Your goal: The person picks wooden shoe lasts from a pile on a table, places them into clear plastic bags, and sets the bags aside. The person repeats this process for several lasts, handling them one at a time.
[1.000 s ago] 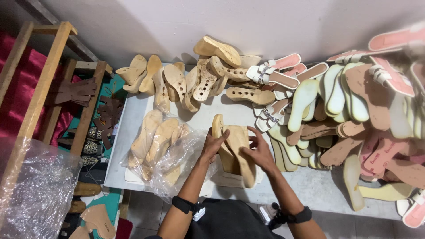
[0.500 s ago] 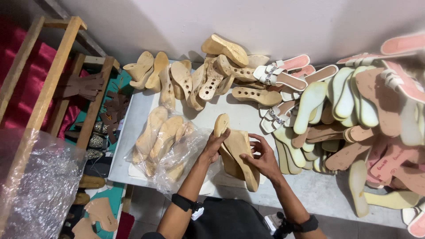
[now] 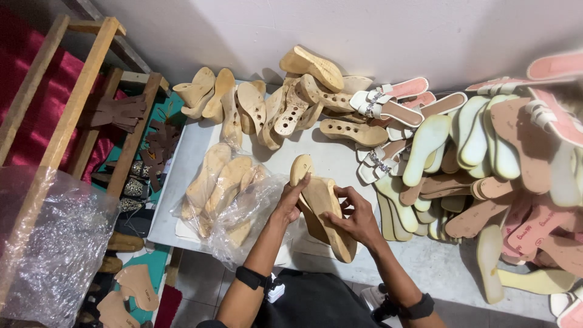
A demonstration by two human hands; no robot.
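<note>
A tan wooden wedge sole (image 3: 328,215) lies tilted over the grey table (image 3: 340,161), resting on other soles beneath it. My left hand (image 3: 290,200) grips its upper left side near the toe end. My right hand (image 3: 357,215) holds its right edge, fingers curled over the top. Both hands are closed on this one sole. To the left of my left hand sits a clear plastic bag of wooden soles (image 3: 226,193).
A pile of wooden wedge soles (image 3: 276,100) lies along the wall. Stacked insoles and strapped sandals (image 3: 486,158) fill the right side. A wooden rack (image 3: 64,115) with brown cut pieces stands at left, crumpled plastic (image 3: 51,243) below it.
The view has shifted slightly. My hands stay on the wedge sole, turning it a little; my right hand has slid along its right edge.
</note>
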